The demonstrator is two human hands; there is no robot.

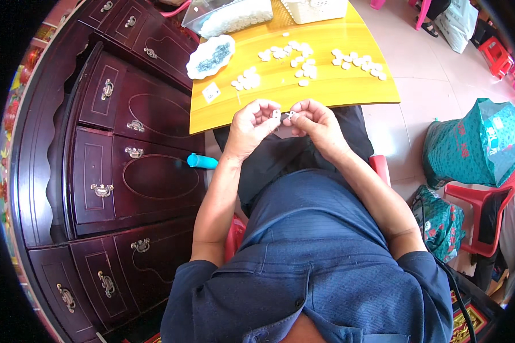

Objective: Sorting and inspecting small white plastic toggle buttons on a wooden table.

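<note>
My left hand (pixel 250 128) pinches a small white piece (pixel 276 114) with what look like holes in it, just off the table's near edge. Close beside it, my right hand (pixel 317 127) has thumb and forefinger closed on another small white part (pixel 291 115), its shape too small to make out. The two parts are held near each other; whether they touch I cannot tell. On the yellow table (pixel 349 91) beyond lie groups of small round white pieces (pixel 246 80), more of them (pixel 308 70) in the middle and others (pixel 357 60) to the right.
A white scalloped dish (pixel 193 70) with small dark bits stands at the table's left, near a small white card (pixel 211 92). Behind are a clear bin (pixel 197 23) and a white basket (pixel 320 12). Dark drawers (pixel 154 108) flank my left; a teal bag (pixel 458 146) stands right.
</note>
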